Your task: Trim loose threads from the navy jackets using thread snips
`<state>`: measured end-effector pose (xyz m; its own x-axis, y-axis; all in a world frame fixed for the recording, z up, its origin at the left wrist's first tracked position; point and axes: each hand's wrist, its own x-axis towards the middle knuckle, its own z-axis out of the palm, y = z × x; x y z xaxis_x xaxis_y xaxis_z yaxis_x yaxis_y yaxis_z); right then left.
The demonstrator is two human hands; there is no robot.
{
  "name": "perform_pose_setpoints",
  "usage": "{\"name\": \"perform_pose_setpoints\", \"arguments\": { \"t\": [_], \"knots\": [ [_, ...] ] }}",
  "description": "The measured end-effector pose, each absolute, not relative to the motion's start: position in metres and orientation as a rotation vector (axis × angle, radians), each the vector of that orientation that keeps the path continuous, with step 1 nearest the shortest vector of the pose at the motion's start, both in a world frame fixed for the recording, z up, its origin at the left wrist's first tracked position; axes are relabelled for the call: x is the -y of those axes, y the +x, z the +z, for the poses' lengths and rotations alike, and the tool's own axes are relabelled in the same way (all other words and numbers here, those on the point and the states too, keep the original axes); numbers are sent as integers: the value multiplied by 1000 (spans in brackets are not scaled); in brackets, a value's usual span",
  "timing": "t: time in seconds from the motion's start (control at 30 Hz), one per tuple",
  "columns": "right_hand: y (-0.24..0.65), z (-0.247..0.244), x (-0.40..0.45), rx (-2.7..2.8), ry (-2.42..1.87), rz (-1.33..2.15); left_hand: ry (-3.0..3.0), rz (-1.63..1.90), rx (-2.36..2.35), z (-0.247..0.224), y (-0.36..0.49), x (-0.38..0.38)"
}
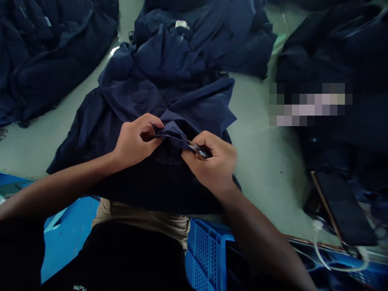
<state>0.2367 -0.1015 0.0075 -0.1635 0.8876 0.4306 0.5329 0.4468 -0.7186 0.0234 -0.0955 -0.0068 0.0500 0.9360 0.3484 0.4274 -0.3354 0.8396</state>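
A navy blue garment [133,87] lies crumpled over the middle of the pale table and hangs toward its front edge. My left hand [138,139] pinches a fold of this cloth between thumb and fingers. Close on its right, my right hand [212,157] is closed around a small metal tool [198,150], whose tip touches the edge of the same fold. The tool's handle is mostly hidden in my fingers. Higher up on the garment a white label [182,25] shows.
Dark garments are heaped on the table [257,161] at the left [54,60] and right [333,52]. A phone-like dark slab [348,206] with a white cable [318,246] lies at the front right. Below the table edge stands a blue plastic crate [206,250].
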Motion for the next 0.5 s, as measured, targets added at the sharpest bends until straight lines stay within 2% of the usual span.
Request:
{"name": "perform_pose_setpoints", "arguments": {
  "t": [0.23,0.5],
  "knots": [
    [243,3,93,1860,-1115,-112,1982,1457,-1298,-9,25,99],
    [250,8,92,1821,-1149,-262,2185,1381,-1307,-8,24,97]
  ]
}}
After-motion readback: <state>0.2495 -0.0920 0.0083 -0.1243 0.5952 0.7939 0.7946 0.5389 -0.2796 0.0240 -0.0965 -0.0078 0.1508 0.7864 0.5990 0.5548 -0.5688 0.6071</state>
